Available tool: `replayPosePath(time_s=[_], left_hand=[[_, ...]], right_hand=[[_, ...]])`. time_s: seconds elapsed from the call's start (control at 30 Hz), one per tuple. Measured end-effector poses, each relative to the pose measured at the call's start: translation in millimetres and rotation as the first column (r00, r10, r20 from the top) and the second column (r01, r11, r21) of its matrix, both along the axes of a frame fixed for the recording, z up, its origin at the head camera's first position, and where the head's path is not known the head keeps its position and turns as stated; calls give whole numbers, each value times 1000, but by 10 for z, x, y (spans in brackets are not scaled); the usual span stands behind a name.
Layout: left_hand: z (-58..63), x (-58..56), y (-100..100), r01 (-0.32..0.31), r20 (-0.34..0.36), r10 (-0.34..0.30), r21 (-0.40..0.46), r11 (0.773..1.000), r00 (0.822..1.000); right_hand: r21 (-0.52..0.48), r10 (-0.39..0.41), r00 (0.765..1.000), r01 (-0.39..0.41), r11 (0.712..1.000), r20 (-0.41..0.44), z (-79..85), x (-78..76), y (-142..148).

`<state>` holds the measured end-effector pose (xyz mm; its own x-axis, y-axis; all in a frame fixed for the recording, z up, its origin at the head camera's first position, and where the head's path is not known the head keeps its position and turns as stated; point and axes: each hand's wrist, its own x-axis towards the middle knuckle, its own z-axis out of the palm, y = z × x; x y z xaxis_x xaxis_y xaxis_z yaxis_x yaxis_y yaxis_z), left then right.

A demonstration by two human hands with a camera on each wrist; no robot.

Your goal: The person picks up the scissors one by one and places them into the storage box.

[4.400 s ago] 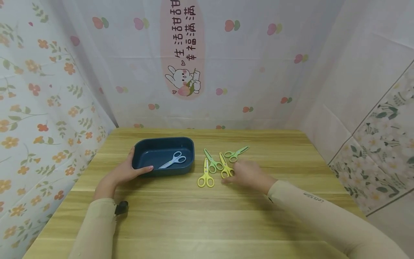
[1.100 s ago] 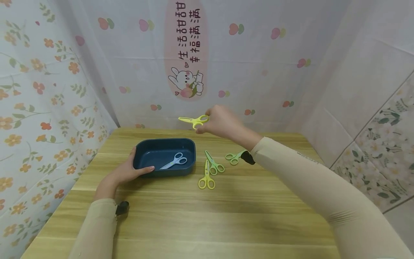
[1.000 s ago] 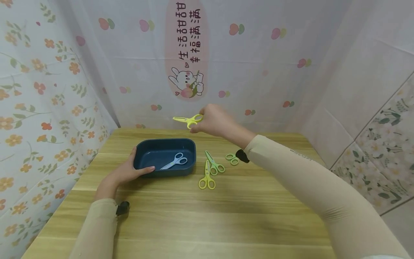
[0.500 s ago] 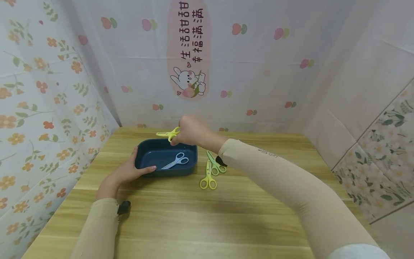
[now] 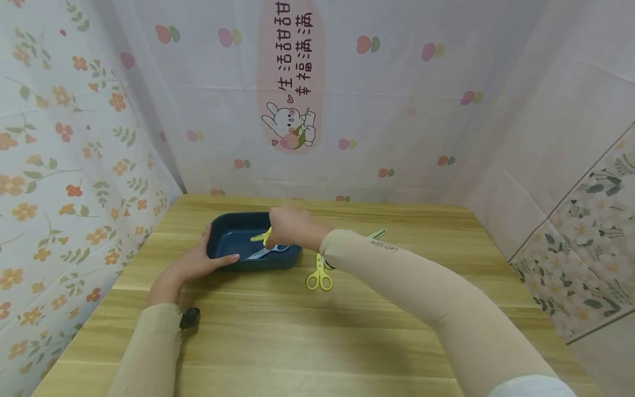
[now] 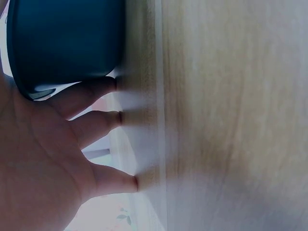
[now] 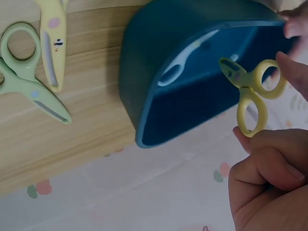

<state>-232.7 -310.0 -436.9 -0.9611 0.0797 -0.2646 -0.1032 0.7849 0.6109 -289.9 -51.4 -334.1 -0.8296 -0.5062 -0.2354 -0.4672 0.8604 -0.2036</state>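
My right hand (image 5: pixel 292 227) pinches a pair of yellow scissors (image 7: pixel 245 84) by the finger loops, its blades pointing into a dark blue rectangular box (image 5: pixel 233 266). Inside that box lies a pair of light blue scissors (image 5: pixel 258 254), partly hidden by the right hand in the head view. My left hand (image 5: pixel 188 264) holds the box at its near left corner, thumb over the front rim. Its other fingers (image 6: pixel 98 124) reach down outside the box to the table, as the left wrist view shows.
Right of the box, another yellow pair of scissors (image 5: pixel 319 278) lies beside a green pair (image 7: pixel 26 82). The blade of a further green pair (image 5: pixel 378 234) pokes out behind the right sleeve (image 5: pixel 387 270). Patterned curtains (image 5: pixel 397 110) surround the wooden table (image 5: pixel 278 342).
My right hand picked up the yellow scissors from the table, raised them, carried them left and lowered them into the box. The left hand has stayed at the box corner.
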Motion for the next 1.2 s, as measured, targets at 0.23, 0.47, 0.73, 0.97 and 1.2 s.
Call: replayPosePath(time_s=[0.23, 0.47, 0.73, 0.97, 1.2], left_hand=[[-20, -11, -6, 5, 7, -5, 9, 1000, 1000], [-21, -6, -1, 3, 6, -4, 21, 1000, 1000], [-26, -5, -12, 6, -8, -6, 17, 1000, 1000], [1, -1, 12, -1, -7, 1, 12, 1000, 1000], [4, -6, 18, -10, 2, 10, -11, 1000, 1000]], right_hand=[[20, 26, 998, -27, 999, 49, -106, -2, -24], [21, 23, 1000, -23, 1000, 16, -194, -10, -44], [-24, 24, 1000, -24, 999, 8, -144, -50, -12], [-7, -32, 999, 32, 999, -19, -36, -84, 108], [-84, -11, 1000, 11, 996, -2, 81, -177, 287]])
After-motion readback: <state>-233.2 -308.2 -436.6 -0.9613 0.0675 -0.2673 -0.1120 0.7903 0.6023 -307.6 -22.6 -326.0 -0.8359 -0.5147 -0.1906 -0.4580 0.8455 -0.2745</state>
